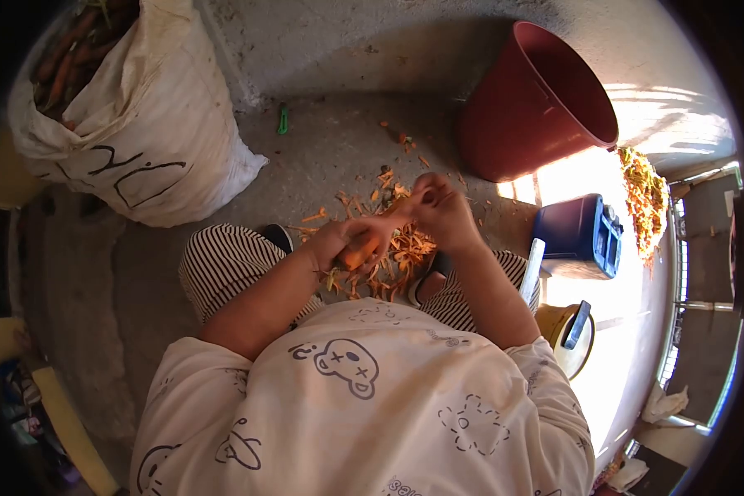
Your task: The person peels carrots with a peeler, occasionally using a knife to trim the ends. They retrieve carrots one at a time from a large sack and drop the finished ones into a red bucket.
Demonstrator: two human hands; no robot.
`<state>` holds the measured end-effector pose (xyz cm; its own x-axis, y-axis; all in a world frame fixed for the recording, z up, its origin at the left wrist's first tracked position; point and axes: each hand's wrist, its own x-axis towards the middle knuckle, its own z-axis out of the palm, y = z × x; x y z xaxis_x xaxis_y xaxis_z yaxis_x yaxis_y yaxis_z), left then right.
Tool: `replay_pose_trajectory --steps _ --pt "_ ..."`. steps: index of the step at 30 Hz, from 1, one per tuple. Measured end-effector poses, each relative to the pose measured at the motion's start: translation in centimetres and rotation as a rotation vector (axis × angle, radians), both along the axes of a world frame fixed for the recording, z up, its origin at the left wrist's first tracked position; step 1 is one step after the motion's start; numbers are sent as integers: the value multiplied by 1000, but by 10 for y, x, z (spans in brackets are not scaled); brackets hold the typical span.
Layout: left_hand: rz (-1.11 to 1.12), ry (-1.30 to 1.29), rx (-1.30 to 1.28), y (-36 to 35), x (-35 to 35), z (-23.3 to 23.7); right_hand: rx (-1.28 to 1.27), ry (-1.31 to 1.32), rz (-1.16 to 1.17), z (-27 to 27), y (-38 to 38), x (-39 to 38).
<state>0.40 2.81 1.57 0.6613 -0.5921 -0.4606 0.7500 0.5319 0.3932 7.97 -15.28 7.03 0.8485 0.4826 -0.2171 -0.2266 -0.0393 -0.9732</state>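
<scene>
My left hand (334, 241) is wrapped around an orange carrot (360, 250), its blunt end showing at the palm. My right hand (445, 213) meets the left hand's outstretched fingers, its own fingers curled and slightly blurred. Whatever it may hold is hidden. Below both hands, a loose heap of orange carrot peelings (409, 248) lies on the floor between my feet.
A white sack (165, 107) full of carrots stands at upper left. A small green object (283, 119) lies near the wall. To the right are a dark red bucket (504, 107), a blue jerrycan (566, 236), a yellow container (554, 322) and another peelings pile (643, 198).
</scene>
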Motion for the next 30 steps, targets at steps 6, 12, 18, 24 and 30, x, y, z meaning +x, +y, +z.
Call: replay_pose_trajectory --steps 6,12,18,24,30 --pt "45 32 30 9 -8 14 -412 -194 -511 -34 -79 75" --pt "21 -176 122 9 -2 0 33 -73 -54 18 -4 -6" --pt "42 -79 163 3 -2 8 94 28 29 5 5 -11" --pt "70 81 -31 8 -8 6 -495 -247 -498 -49 -89 81" --pt "50 -56 -48 3 -3 7 20 -18 -156 12 -13 4"
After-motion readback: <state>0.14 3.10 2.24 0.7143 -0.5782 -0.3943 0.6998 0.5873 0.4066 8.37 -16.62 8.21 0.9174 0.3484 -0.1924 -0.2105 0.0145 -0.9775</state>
